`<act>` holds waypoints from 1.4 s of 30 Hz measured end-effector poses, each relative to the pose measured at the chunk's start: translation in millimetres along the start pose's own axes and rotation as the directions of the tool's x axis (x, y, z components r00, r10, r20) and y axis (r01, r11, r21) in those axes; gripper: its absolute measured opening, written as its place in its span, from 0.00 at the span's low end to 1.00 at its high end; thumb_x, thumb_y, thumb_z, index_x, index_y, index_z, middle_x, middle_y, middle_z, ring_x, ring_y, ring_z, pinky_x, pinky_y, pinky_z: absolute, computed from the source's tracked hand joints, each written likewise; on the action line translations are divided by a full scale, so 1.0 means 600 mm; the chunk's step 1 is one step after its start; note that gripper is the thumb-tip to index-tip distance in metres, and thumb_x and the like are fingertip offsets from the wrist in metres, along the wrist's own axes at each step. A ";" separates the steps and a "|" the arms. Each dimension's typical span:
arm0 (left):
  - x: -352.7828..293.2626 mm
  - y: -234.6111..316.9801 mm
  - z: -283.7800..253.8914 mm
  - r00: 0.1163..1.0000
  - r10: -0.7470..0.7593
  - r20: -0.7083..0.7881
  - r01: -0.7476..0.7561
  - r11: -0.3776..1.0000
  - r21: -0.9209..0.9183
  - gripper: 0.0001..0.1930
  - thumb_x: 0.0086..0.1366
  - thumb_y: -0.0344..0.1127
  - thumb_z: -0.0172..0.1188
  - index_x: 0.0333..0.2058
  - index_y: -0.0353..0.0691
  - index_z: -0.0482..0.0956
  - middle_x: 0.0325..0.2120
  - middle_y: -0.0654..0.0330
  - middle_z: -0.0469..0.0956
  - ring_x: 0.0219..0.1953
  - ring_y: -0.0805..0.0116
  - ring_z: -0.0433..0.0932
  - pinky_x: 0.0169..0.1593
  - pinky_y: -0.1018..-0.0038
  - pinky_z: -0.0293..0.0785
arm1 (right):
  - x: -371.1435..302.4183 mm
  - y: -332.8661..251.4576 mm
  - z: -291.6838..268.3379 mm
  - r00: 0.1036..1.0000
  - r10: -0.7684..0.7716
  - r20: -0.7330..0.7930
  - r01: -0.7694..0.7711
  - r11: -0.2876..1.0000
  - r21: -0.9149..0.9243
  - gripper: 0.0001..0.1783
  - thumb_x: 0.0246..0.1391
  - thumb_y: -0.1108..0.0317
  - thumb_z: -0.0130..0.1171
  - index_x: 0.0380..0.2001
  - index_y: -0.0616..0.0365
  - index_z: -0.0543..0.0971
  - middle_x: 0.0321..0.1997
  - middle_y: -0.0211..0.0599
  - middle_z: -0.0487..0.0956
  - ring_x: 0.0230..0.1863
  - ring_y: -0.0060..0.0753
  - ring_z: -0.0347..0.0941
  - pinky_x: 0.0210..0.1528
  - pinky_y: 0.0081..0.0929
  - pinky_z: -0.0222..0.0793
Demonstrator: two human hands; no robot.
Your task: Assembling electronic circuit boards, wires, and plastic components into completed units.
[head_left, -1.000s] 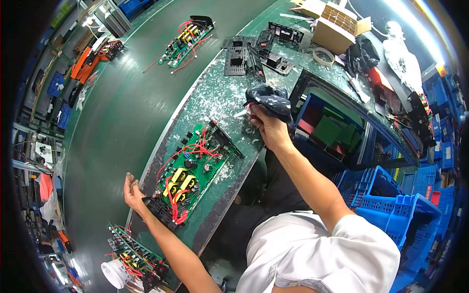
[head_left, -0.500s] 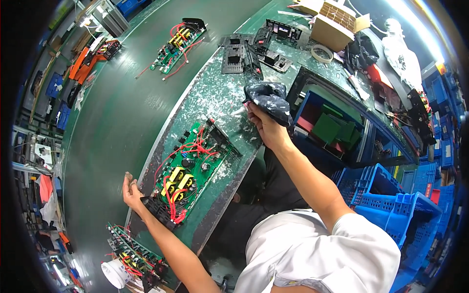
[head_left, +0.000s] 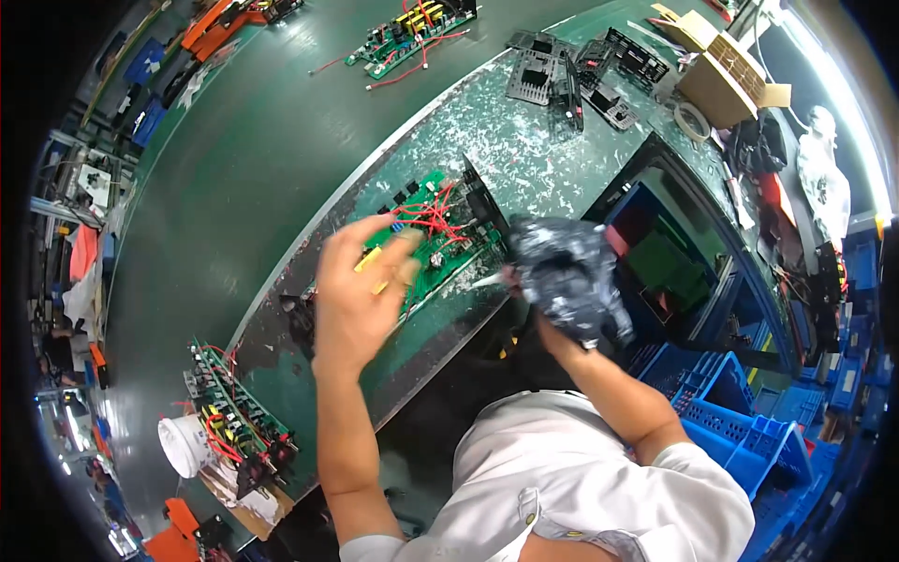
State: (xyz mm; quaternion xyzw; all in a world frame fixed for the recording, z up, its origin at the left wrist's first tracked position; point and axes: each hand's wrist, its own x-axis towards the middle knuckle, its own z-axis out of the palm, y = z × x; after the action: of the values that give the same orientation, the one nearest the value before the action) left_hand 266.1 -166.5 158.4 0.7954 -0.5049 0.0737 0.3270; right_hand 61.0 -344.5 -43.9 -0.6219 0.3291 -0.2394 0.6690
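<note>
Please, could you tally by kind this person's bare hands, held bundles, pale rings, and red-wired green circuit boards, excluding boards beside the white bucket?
Bare hands (left hand, right hand): 2
Green, red-wired circuit boards (near board, far board): 2
Black, white-flecked crumpled bundle: 1
Pale tape-like ring: 1
Total: 6

A white short-sleeved shirt [head_left: 562,450] with a small button [head_left: 531,518].

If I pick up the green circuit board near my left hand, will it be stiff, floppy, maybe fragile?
The circuit board will probably stay stiff, as it looks like a flat panel. Its thin red wires may flop or snag, since they arch loosely. Parts standing up from its surface could be fragile if knocked.
</note>
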 end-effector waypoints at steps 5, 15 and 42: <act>-0.017 -0.002 0.055 0.991 0.085 0.102 -0.103 0.976 0.191 0.14 0.56 0.33 0.67 0.43 0.46 0.84 0.52 0.54 0.75 0.55 0.51 0.72 0.54 0.58 0.70 | 0.001 -0.079 0.071 0.870 -0.475 0.128 0.474 0.880 0.042 0.19 0.66 0.66 0.52 0.58 0.57 0.74 0.60 0.40 0.74 0.61 0.38 0.69 0.65 0.34 0.64; -0.024 -0.017 0.079 0.998 -0.006 -0.059 0.015 0.989 0.150 0.11 0.57 0.31 0.66 0.40 0.41 0.84 0.43 0.60 0.79 0.48 0.56 0.76 0.48 0.61 0.73 | 0.029 -0.135 0.075 0.804 -0.555 0.213 0.578 0.814 -0.063 0.20 0.61 0.71 0.56 0.56 0.59 0.73 0.57 0.36 0.74 0.56 0.32 0.70 0.62 0.30 0.66; -0.027 -0.016 0.079 0.998 -0.003 -0.069 0.016 0.983 0.184 0.12 0.56 0.29 0.67 0.40 0.40 0.84 0.43 0.60 0.80 0.47 0.56 0.77 0.46 0.62 0.75 | 0.022 -0.127 0.084 0.902 -0.392 0.181 0.356 0.913 0.201 0.20 0.59 0.67 0.60 0.54 0.58 0.75 0.54 0.37 0.76 0.55 0.33 0.72 0.60 0.32 0.67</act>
State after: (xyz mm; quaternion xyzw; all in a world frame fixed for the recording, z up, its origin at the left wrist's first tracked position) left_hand 256.3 -180.1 110.2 0.8218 -0.4805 0.1458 0.2694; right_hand 113.7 -328.8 30.3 -0.6394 0.1072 -0.3202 0.6907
